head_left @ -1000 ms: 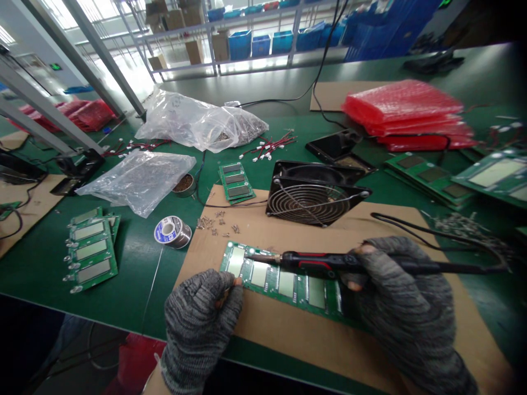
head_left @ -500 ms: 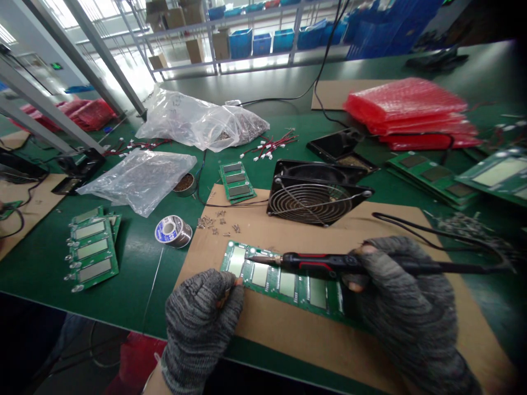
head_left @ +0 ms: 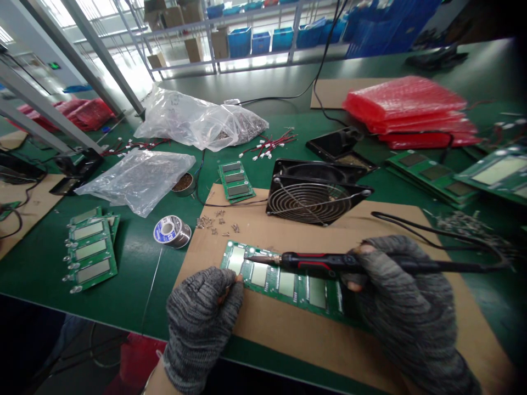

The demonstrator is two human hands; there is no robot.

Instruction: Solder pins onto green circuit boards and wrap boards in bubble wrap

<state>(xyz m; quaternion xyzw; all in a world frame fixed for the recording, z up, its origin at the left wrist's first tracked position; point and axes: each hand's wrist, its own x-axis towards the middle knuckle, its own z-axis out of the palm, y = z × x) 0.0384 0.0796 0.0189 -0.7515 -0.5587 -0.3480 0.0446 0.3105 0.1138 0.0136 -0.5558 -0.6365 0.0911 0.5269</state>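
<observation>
A green circuit board (head_left: 287, 285) with a row of pale display windows lies on the brown cardboard (head_left: 284, 323). My left hand (head_left: 201, 323), in a grey knit glove with bare fingertips, pinches the board's near left corner. In my right hand (head_left: 405, 307), gloved the same way, is a soldering iron (head_left: 315, 264), its fingers wrapped round the dark handle. The iron points left, with its tip over the upper left part of the board; whether it touches cannot be made out. The right hand and iron hide the board's right end.
Behind the board stands a black fan (head_left: 317, 195). Small metal parts (head_left: 214, 222) lie beside a solder spool (head_left: 173, 231). More circuit boards (head_left: 93, 249) are at left. A small tin (head_left: 184, 184), plastic bags (head_left: 197, 118) and red bubble wrap (head_left: 405, 107) sit farther back.
Hardly anything differs. The view has shifted very slightly; both hands, the soldering iron and the circuit board keep their places relative to one another.
</observation>
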